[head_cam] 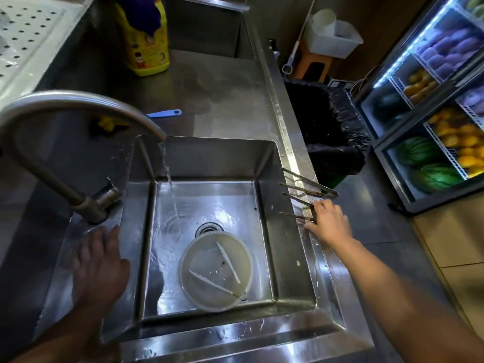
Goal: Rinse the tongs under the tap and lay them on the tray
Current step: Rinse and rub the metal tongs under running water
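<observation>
- Left hand (99, 265): lies palm down on the wet left rim of the sink (290, 258), just in front of the base of the tap (86, 100); fingers straight and spread, holding nothing.
- Right hand (328, 224): reaches onto the right rim, fingers stretched out, thumb on the steel edge; touches the hinge end of the near metal tongs (297, 208); cannot tell whether it pinches them or only rests against them.
- Near metal tongs: lie across the right rim, arms apart, tips pointing over the basin.
- Far metal tongs (309, 183): lie just beyond on the same rim, likewise splayed, clear of the hand.
- White tongs (225, 271): lie open inside a round white bowl (184, 260) on the basin floor, next to the drain (209, 227).
- Water stream (170, 184): runs from the spout to the basin floor, left of the drain, beside the bowl.
- Perforated tray (26, 35): sits at the far left, well apart from all the tongs.
- Farther along the counter: a yellow bottle (146, 48) and a blue handle (165, 113).
</observation>
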Motion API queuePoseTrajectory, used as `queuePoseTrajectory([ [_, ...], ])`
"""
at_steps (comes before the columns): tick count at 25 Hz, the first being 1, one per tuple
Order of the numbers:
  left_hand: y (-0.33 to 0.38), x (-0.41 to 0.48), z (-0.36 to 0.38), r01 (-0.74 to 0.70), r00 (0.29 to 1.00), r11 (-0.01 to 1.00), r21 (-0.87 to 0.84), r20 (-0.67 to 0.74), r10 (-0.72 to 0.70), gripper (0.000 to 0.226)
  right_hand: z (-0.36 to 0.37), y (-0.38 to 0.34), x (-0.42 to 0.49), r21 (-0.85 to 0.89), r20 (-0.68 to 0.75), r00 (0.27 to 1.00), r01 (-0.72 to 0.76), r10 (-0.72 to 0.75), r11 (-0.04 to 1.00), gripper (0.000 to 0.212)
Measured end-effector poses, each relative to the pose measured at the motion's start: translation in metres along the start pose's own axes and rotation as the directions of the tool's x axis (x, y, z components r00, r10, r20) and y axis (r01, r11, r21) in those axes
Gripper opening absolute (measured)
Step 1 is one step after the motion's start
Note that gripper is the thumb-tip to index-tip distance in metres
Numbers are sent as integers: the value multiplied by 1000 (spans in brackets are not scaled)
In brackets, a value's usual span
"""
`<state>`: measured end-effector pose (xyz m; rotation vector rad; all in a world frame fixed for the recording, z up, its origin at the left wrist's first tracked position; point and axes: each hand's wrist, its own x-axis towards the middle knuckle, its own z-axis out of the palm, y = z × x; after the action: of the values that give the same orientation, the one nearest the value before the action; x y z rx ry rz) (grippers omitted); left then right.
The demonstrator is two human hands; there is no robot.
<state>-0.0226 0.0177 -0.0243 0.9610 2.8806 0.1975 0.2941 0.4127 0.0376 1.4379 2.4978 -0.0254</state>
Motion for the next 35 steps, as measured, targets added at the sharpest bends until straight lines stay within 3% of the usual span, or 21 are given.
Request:
queuePoseTrajectory([
  [4, 3, 1, -4, 26, 999, 1000, 9, -41, -26, 78, -4, -1, -10, -60, -40, 998, 34, -37, 998, 46],
  [8, 2, -1, 1, 27, 998, 1000, 6, -57, -27, 77, -16, -39, -34, 49, -138, 982, 137, -129, 989, 48],
  [11, 3, 3, -6, 50, 999, 999, -13, 11, -50, 81, -29, -90, -60, 410, -111, 989, 135, -98, 902, 50],
  [13, 17, 2, -23, 107, 991, 985, -133, 100, -94, 78, -38, -126, -83, 662, -46, 998, 70, -53, 746, 38],
  [14, 32, -1, -32, 135, 981, 951, -277, 171, -90, 72, -40, -143, -93, 762, 5, 999, 30, -52, 647, 36],
  [15, 50, -7, -42, 168, 963, 856, -489, 267, -37, 65, -42, -159, -102, 843, 61, 996, -15, -68, 538, 36],
  [16, 71, -17, -52, 235, 926, 694, -681, 373, 53, 57, -42, -174, -110, 901, 110, 990, -60, -92, 429, 38],
  [18, 111, -34, -66, 414, 812, 377, -828, 523, 258, 40, -41, -198, -121, 949, 189, 972, -145, -139, 279, 38],
  [19, 126, -39, -68, 456, 789, 302, -837, 538, 299, 37, -40, -208, -125, 952, 211, 964, -166, -161, 256, 33],
  [20, 136, -40, -69, 456, 797, 292, -841, 532, 285, 43, -38, -215, -128, 952, 223, 958, -174, -180, 254, 26],
  [23, 140, -39, -73, 311, 879, 397, -863, 420, 224, 64, -39, -219, -129, 944, 284, 917, -218, -279, 246, 25],
  [26, 130, -33, -71, 287, 906, 368, -884, 375, 195, 55, -57, -208, -115, 928, 242, 943, -156, -230, 337, 38],
  [27, 129, -31, -70, 277, 912, 369, -887, 364, 190, 50, -64, -205, -108, 944, 186, 968, -128, -167, 305, 41],
  [30, 129, -29, -67, 252, 914, 428, -868, 358, 189, 51, -89, -208, -87, 986, 140, 978, -151, -152, -63, 39],
  [31, 130, -29, -66, 245, 917, 442, -863, 354, 182, 51, -95, -212, -81, 979, 145, 975, -166, -170, -116, 38],
  [35, 133, -27, -59, 294, 915, 391, -872, 375, 148, 49, -91, -229, -83, 971, 174, 962, -204, -208, -128, 19],
])
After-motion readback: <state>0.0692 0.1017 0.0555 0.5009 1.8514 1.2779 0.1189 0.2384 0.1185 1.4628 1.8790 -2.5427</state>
